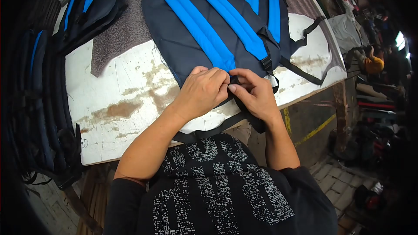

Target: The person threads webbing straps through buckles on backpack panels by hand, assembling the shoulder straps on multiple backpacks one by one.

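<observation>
Worn wht table (104, 89), navy bag (224, 39). My L hand (204, 88) + R hand (256, 93) pinch blk piece (234, 79); one buckle (266, 63) looks threaded, this side prob unfinished.

The table (98, 135) has a white top, scuffed and scratched, with brown worn patches (119, 109) toward the near left. A speckled grey-brown cloth (119, 45) lies across its far part and along the right edge. A navy backpack (167, 37) with blue straps (196, 28) rests partly over cloth and bare top. Black webbing (305, 74) trails on the white surface to its right.
</observation>
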Tool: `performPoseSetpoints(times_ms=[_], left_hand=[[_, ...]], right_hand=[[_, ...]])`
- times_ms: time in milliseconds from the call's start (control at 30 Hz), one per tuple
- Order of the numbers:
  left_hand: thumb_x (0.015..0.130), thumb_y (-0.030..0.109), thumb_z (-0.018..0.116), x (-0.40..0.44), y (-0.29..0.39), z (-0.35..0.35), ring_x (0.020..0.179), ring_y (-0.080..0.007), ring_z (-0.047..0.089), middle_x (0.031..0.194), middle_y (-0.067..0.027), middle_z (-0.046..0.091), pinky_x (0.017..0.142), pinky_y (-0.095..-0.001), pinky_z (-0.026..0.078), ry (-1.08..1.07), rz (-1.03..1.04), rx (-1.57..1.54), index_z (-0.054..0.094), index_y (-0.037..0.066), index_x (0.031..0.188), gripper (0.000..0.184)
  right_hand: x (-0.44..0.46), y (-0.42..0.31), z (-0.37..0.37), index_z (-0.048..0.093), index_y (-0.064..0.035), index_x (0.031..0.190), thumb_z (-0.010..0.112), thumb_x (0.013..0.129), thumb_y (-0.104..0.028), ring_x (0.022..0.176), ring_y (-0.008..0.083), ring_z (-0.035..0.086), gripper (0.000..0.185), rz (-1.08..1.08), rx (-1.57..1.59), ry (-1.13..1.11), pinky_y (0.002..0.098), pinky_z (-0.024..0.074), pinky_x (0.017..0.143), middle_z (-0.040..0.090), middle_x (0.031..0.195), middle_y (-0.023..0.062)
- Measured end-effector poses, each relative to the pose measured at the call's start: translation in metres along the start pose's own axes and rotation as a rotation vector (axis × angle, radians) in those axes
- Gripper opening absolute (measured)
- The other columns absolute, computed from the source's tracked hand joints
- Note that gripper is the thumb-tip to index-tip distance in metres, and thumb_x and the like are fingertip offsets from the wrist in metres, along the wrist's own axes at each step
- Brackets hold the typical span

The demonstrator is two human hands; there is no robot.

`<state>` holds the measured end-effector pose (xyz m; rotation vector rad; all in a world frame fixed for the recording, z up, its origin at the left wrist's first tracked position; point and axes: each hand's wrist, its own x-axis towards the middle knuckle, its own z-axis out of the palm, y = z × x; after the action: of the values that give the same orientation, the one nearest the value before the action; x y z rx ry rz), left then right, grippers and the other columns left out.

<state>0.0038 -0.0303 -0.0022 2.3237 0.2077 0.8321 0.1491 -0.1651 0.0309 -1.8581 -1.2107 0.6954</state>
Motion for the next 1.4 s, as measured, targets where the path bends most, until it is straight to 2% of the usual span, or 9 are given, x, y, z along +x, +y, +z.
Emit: performPoseSetpoints(times_ms=[200, 500, 700, 900, 1000, 1100, 1233, 1267, 1400], left_hand=[[0.082, 0.006, 0.070, -0.001, 0.001, 0.000, 0.076, -0.0279, 0.064, 0.081, -0.0079, 0.062, 0.087, -0.0405, 0.049, 0.012, -0.018, -0.001, 0.059, 0.005, 0.089, 0.014], [0.080, 0.008, 0.071, 0.000, 0.001, -0.008, 0.079, -0.0229, 0.065, 0.083, -0.0046, 0.061, 0.094, -0.0455, 0.047, -0.057, 0.102, 0.199, 0.060, 0.006, 0.092, 0.016], [0.078, 0.006, 0.070, -0.001, -0.002, -0.007, 0.080, -0.0216, 0.064, 0.083, -0.0042, 0.060, 0.097, -0.0460, 0.045, -0.055, 0.123, 0.218, 0.060, 0.006, 0.091, 0.017], [0.079, 0.006, 0.069, -0.003, -0.003, -0.004, 0.078, -0.0227, 0.063, 0.082, -0.0046, 0.059, 0.094, -0.0461, 0.047, -0.062, 0.103, 0.215, 0.059, 0.006, 0.091, 0.015], [0.080, 0.005, 0.067, -0.002, -0.004, -0.002, 0.077, -0.0244, 0.063, 0.081, -0.0053, 0.060, 0.093, -0.0458, 0.047, -0.014, 0.098, 0.204, 0.058, 0.006, 0.090, 0.014], [0.082, 0.004, 0.066, 0.000, -0.007, -0.003, 0.076, -0.0258, 0.063, 0.080, -0.0063, 0.061, 0.092, -0.0436, 0.048, 0.040, 0.018, 0.110, 0.058, 0.005, 0.090, 0.011], [0.083, 0.006, 0.067, 0.002, -0.008, -0.012, 0.078, -0.0273, 0.064, 0.082, -0.0069, 0.063, 0.088, -0.0413, 0.048, 0.011, -0.052, 0.061, 0.060, 0.004, 0.090, 0.010], [0.083, 0.007, 0.068, 0.002, -0.008, -0.012, 0.079, -0.0274, 0.064, 0.083, -0.0071, 0.064, 0.087, -0.0409, 0.047, 0.012, -0.058, 0.036, 0.060, 0.004, 0.091, 0.011], [0.083, 0.013, 0.074, 0.005, -0.003, -0.015, 0.082, -0.0280, 0.066, 0.086, -0.0085, 0.065, 0.085, -0.0402, 0.047, 0.027, -0.093, -0.097, 0.063, 0.004, 0.096, 0.019]], right_hand=[[0.005, 0.003, -0.009, 0.063, -0.0008, 0.121, 0.083, 0.081, -0.019, 0.070, 0.0135, 0.066, 0.048, -0.028, 0.132, -0.029, 0.0281, 0.0518, 0.063, 0.071, 0.091, 0.0132], [0.010, -0.022, -0.014, 0.065, -0.0032, 0.113, 0.078, 0.078, -0.015, 0.068, 0.0237, 0.068, 0.039, 0.026, -0.136, -0.206, 0.0344, 0.0527, 0.064, 0.070, 0.084, 0.0149], [0.011, -0.028, -0.010, 0.065, -0.0031, 0.104, 0.074, 0.076, -0.013, 0.073, 0.0351, 0.068, 0.031, -0.089, -0.280, -0.164, 0.0445, 0.0521, 0.065, 0.068, 0.082, 0.0186], [0.012, -0.031, 0.001, 0.065, -0.0028, 0.096, 0.072, 0.076, -0.011, 0.078, 0.0374, 0.068, 0.023, -0.151, -0.563, -0.114, 0.0474, 0.0511, 0.067, 0.068, 0.082, 0.0172], [0.015, -0.030, 0.004, 0.066, -0.0025, 0.098, 0.073, 0.075, -0.011, 0.078, 0.0380, 0.068, 0.025, -0.143, -0.563, -0.092, 0.0460, 0.0518, 0.069, 0.069, 0.084, 0.0179], [0.016, -0.022, 0.006, 0.067, -0.0023, 0.106, 0.072, 0.075, -0.010, 0.079, 0.0384, 0.068, 0.032, -0.160, -0.267, -0.002, 0.0444, 0.0527, 0.070, 0.070, 0.087, 0.0202], [0.011, -0.026, -0.002, 0.066, -0.0019, 0.114, 0.070, 0.077, -0.006, 0.071, 0.0318, 0.067, 0.037, 0.066, -0.171, -0.021, 0.0380, 0.0522, 0.068, 0.069, 0.085, 0.0201], [0.010, -0.024, -0.001, 0.066, -0.0014, 0.115, 0.070, 0.079, -0.006, 0.065, 0.0246, 0.064, 0.037, 0.009, -0.184, -0.002, 0.0344, 0.0508, 0.065, 0.067, 0.078, 0.0158], [0.009, -0.024, -0.003, 0.065, -0.0017, 0.117, 0.072, 0.079, -0.007, 0.061, 0.0165, 0.058, 0.039, 0.057, -0.093, -0.016, 0.0309, 0.0484, 0.060, 0.062, 0.072, 0.0103]])
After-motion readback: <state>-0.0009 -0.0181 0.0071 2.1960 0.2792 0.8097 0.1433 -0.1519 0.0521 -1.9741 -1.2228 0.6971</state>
